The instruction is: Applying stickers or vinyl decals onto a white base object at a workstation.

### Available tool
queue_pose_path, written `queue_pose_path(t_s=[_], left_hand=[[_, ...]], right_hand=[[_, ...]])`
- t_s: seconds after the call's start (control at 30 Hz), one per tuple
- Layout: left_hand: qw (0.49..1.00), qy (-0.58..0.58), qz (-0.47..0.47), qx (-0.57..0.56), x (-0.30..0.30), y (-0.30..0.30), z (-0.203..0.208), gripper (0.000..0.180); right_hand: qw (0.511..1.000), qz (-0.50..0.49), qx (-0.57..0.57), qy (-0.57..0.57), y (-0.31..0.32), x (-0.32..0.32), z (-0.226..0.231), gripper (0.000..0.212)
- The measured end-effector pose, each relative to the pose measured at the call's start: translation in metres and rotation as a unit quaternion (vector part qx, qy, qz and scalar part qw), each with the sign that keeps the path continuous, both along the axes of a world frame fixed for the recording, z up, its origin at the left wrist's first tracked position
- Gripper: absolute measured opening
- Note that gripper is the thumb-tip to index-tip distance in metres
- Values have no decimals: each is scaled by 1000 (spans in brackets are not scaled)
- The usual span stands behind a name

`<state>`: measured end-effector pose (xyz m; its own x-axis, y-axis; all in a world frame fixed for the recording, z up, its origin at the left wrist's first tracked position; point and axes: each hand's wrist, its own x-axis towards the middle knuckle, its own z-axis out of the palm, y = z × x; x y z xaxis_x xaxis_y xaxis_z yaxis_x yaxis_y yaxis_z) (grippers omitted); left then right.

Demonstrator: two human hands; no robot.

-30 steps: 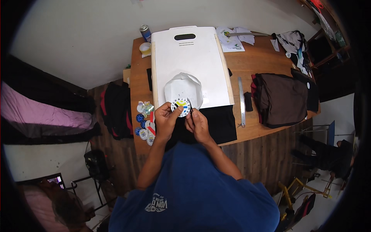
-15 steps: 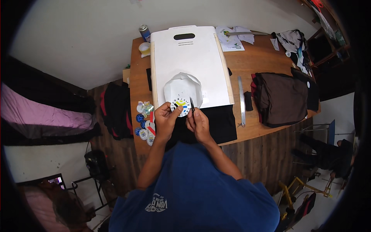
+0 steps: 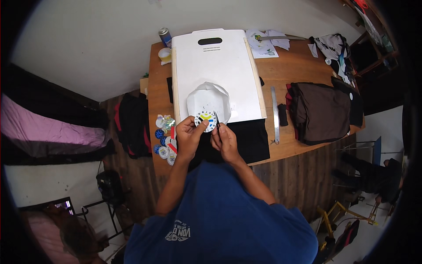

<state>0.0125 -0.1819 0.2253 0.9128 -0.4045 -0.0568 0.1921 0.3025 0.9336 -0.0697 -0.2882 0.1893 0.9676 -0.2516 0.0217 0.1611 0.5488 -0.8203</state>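
My left hand (image 3: 189, 137) pinches a round white sticker (image 3: 206, 125) by its left side, the thumb lying across its face. The sticker has dark marks around its rim and yellow-green, blue and black shapes in the middle. In my right hand (image 3: 225, 140) is a slim dark pair of tweezers (image 3: 217, 119), its point up at the sticker's right edge. Just beyond both hands a shallow white paper tray (image 3: 191, 103) holds a few tiny dark scraps. It rests on a large white board (image 3: 215, 70) with a dark handle slot.
Round badges (image 3: 163, 152) lie left of my hands. Black fabric (image 3: 250, 138) sticks out under the board. To the right are a metal ruler (image 3: 274, 114) and folded brown cloth (image 3: 314, 112). A spray can (image 3: 164, 37) stands far left; another person (image 3: 378, 176) is at right.
The sticker has turned slightly in my left hand, and the tweezers have shifted a little left along its right edge. Little else differs.
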Motion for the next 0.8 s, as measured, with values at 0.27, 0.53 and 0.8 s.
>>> queue_pose_path(t_s=[0.27,0.53,0.8], left_hand=[[1000,-2,-3,-4,0,-1,0,6],[1000,0,5,-13,1,-2,2,5],[1000,-9,-1,-17,1,-3,0,4]], right_hand=[[1000,-10,-4,-5,0,1,-2,34],[1000,-10,-2,2,0,1,0,36],[1000,-3,3,-3,0,2,-1,36]])
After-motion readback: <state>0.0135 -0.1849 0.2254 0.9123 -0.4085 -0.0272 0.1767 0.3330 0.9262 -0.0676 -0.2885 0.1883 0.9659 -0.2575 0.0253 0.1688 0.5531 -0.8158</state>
